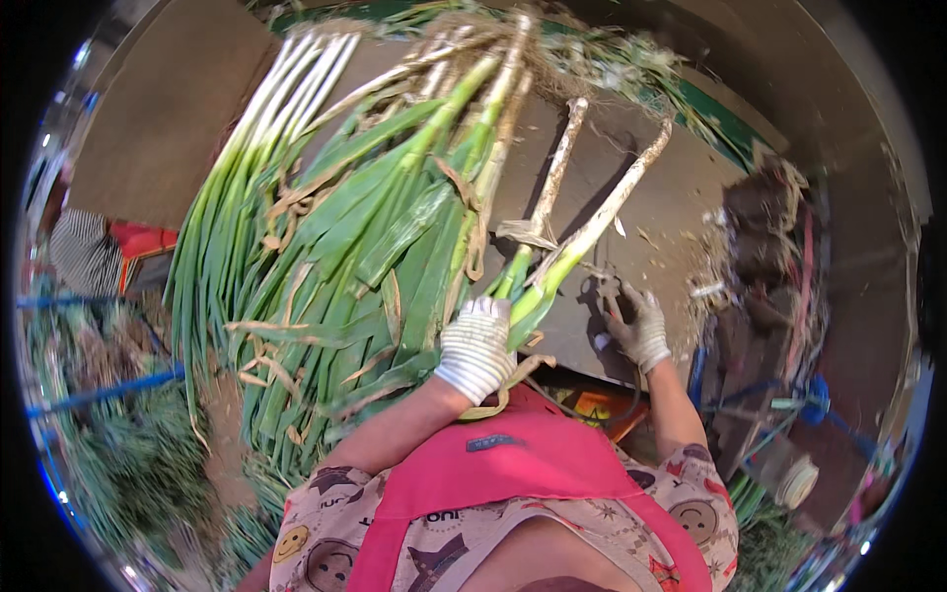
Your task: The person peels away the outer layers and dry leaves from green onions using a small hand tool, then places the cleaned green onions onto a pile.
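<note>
My left hand [476,344], in a striped white knit glove, is closed around the green leaves of two large Welsh onions. Their soil-stained white shanks [618,196] point away from me over the table, roots at the far end. My right hand [642,331], also gloved, is to the right of them, low over the tabletop. It grips a small grey tool [608,287], apparently an air blow gun, with a thin dark hose [629,403] running down by my apron. Left of my left hand lies a heap of untrimmed Welsh onions [399,229] with withered brown leaves.
Cleaned onions with bright white shanks [303,96] lie at the far left. Roots and peelings [614,63] line the table's [666,229] back edge. A brown board [170,111] stands at upper left. More onions [140,459] lie below at left. Blue cord [814,399] hangs at right.
</note>
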The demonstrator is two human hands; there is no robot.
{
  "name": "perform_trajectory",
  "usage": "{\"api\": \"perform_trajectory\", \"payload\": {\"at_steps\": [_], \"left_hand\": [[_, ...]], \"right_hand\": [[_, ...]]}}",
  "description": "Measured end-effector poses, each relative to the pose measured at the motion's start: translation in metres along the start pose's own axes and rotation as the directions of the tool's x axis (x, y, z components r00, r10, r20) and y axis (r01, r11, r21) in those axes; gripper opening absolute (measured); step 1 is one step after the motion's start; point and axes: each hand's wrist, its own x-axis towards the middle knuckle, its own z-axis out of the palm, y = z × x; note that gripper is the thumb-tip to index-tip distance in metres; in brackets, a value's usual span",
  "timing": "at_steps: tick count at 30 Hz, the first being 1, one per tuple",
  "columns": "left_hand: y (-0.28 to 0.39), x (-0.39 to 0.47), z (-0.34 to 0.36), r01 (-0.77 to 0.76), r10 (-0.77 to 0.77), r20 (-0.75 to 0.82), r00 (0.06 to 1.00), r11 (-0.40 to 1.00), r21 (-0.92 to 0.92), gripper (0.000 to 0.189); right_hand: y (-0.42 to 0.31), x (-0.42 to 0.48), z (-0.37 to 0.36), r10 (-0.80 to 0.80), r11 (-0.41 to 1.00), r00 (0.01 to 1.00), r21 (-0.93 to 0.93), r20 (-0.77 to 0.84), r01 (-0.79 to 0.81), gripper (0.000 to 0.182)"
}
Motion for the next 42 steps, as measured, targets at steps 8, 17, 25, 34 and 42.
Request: {"api": "perform_trajectory", "payload": {"at_steps": [8,17,25,34,42], "left_hand": [[0.026,0.079,0.004,0.010,-0.004,0.091,0.996,0.997,-0.072,0.072],[0.005,0.059,0.026,-0.089,0.094,0.096,0.991,0.995,-0.050,0.054],[0.034,0.091,0.027,-0.131,0.093,0.161,0.983,0.959,0.251,0.049],[0.037,0.104,0.022,-0.023,-0.019,0.231,0.973,0.984,0.178,0.057],[0.027,0.111,0.020,0.046,-0.036,0.233,0.972,0.998,-0.038,0.062]], "right_hand": [[-0.022,-0.034,0.022,0.111,0.979,0.963,0.194,-0.244,-0.064,0.051],[-0.030,-0.063,0.036,0.098,0.970,0.994,0.230,-0.052,-0.083,0.061],[-0.050,-0.081,0.031,-0.027,0.991,0.996,0.131,0.081,0.016,0.062],[-0.031,0.014,0.021,0.044,0.997,0.999,0.070,-0.028,-0.042,0.058],[0.014,0.155,-0.015,0.131,0.976,0.958,0.204,-0.256,-0.078,0.041]]}}
